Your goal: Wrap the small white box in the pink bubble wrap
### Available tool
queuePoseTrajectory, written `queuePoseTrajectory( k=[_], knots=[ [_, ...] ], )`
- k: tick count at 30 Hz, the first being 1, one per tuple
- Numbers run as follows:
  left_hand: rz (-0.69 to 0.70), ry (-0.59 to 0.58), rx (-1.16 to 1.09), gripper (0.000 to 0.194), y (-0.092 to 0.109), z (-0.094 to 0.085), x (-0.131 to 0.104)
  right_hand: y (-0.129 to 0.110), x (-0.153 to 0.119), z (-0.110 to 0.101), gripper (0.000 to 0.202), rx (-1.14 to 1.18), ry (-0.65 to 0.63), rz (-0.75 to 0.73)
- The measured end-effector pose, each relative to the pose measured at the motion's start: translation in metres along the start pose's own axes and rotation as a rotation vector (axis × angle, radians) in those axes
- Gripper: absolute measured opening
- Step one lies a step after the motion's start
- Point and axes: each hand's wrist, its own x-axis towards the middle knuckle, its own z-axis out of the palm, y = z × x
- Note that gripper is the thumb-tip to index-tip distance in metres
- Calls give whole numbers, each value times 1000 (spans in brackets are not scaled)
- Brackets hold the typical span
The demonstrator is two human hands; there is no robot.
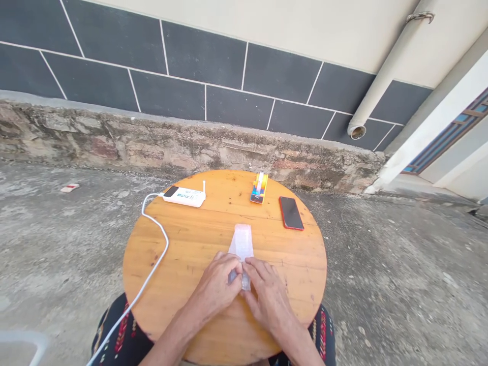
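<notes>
Blurred white cord (23,336), smooth and rounded, bends well to the near left of the strip (242,241). That strip, thin, whitish, translucent and crinkled like plastic film, narrows toward its far end and lies on the round desk (293,264), whose varnished wooden boards show dark knots. Left hand (221,278): thumb and index finger pinched together on the strip's near left part. Right hand (269,287): fingers bent, tips touching the strip's right side; whether they grip it cannot be told. Dark fabric (325,330) with red patterned bands covers the person's legs, nearer than the strip. Beyond the strip to the left lies a white block (186,196), round-cornered, with a black end panel; a smooth cable (166,239) curves from it. Beyond the strip stands a glossy yellow tape dispenser (257,195), blue-marked. Beyond and right of the strip lies a flat phone (292,213), dark glass, red rim. Farther beyond, a rough stone plinth (171,147) runs under flat dark tiles (236,107).
</notes>
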Motion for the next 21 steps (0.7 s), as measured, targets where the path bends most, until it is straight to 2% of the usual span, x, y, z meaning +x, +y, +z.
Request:
queuePoseTrajectory(
  k=[4, 8, 15, 21],
  knots=[
    [-16, -30, 12, 16, 2, -2, -1, 3, 1, 1, 47, 45, 21, -6],
    [-51, -46, 8, 16, 7, -4, -5, 0, -2, -6, 40, 126, 15, -21],
    [-163, -88, -152, 12, 8, -7, -15, -9, 3, -25, 36, 354, -114, 83],
    [-281, -164, -283, 21, -3, -8, -8, 6, 20, -23, 20, 533, -289, 104]
  ],
)
